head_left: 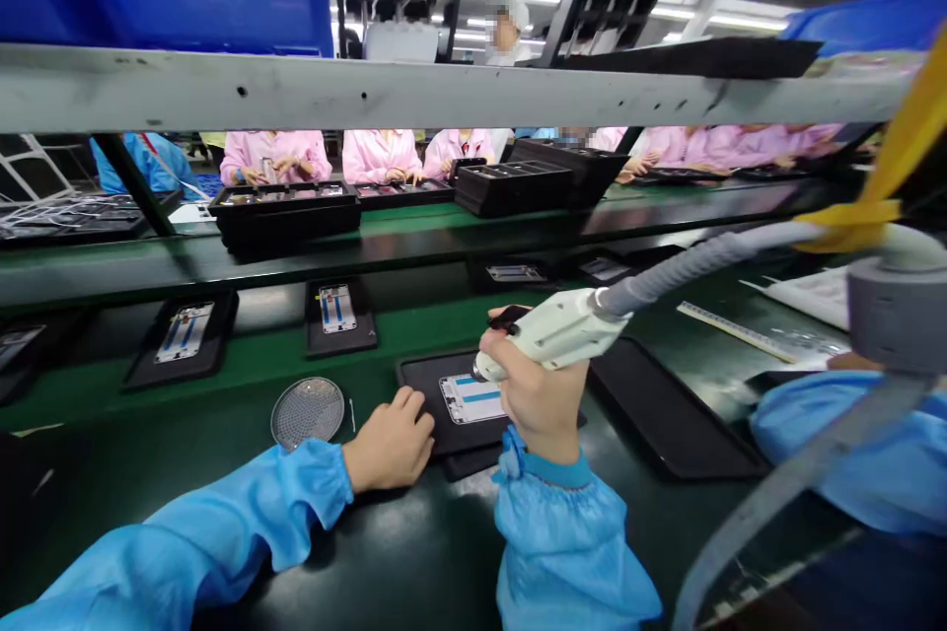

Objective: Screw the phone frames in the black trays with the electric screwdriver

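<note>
My right hand (544,404) is wrapped round a white air gun (558,327) with a ribbed grey hose (688,266) running off to the right. The gun's round nozzle points left, just above a white phone frame (470,398) with blue strips. That frame lies in a black tray (429,375) in front of me. My left hand (392,441) has its fingers curled over the tray's left edge, closed on it; the fingertips are partly hidden. Beside this hand is a round grey dish (307,411) of tiny parts, with a small white stick (352,414) next to it.
Further black trays with phone frames stand on the green belt (258,340) beyond. A bare black tray (673,409) lies to my right, near a co-worker's blue sleeve (850,444). A grey shelf beam (444,94) crosses above. Black boxes (510,187) and people in pink are across the line.
</note>
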`<state>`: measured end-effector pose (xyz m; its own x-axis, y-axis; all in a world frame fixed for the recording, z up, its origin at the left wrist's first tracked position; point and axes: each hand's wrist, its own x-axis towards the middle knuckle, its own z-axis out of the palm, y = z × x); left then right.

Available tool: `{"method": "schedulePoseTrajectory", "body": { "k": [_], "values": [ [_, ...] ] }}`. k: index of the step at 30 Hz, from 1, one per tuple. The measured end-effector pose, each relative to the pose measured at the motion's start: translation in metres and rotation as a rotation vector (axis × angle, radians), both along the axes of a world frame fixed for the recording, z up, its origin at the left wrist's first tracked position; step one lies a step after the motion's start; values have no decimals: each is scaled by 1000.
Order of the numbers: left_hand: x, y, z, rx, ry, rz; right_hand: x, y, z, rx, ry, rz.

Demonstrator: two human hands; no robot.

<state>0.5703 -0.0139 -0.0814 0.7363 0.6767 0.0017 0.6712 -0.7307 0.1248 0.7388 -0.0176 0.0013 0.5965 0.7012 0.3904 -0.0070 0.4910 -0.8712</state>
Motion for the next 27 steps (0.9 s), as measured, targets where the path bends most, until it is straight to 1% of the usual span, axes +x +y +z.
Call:
{"method": "schedulePoseTrajectory", "body": {
  "k": [1, 3, 8, 10, 12, 14, 17, 19, 21, 23, 24, 25, 27],
  "values": [
    [4, -9, -4, 12, -1, -15, 3, 2, -1, -6, -2, -23],
    [9, -17, -11, 38, -3, -26, 9, 5, -1, -2, 0, -66],
    [18, -15, -21, 103, 12, -74, 21, 4, 4, 24, -3, -119],
    [13, -19, -21, 140, 0, -78, 24, 2, 8, 29, 5, -154],
    [-6, -30, -20, 186, -29, -71, 25, -2, 12, 52, 23, -199],
    [-39, -53, -15, 238, -65, -59, 23, -5, 15, 78, 51, -222],
    [-104, -108, -7, 318, -120, -24, 14, -10, 19, 116, 82, -202],
    [-145, -151, -2, 382, -157, 27, 4, -12, 20, 150, 65, -142],
    [-175, -189, -2, 448, -174, 93, -7, -13, 19, 164, 43, -55],
    [-192, -216, -5, 452, -160, 149, -19, -13, 15, 142, 52, 34],
    [-196, -224, -7, 432, -147, 167, -25, -12, 13, 125, 70, 72],
    [-198, -229, -9, 408, -145, 184, -31, -11, 10, 99, 87, 115],
    [-194, -228, -10, 340, -170, 224, -43, -9, 2, 41, 98, 203]
  ]
}}
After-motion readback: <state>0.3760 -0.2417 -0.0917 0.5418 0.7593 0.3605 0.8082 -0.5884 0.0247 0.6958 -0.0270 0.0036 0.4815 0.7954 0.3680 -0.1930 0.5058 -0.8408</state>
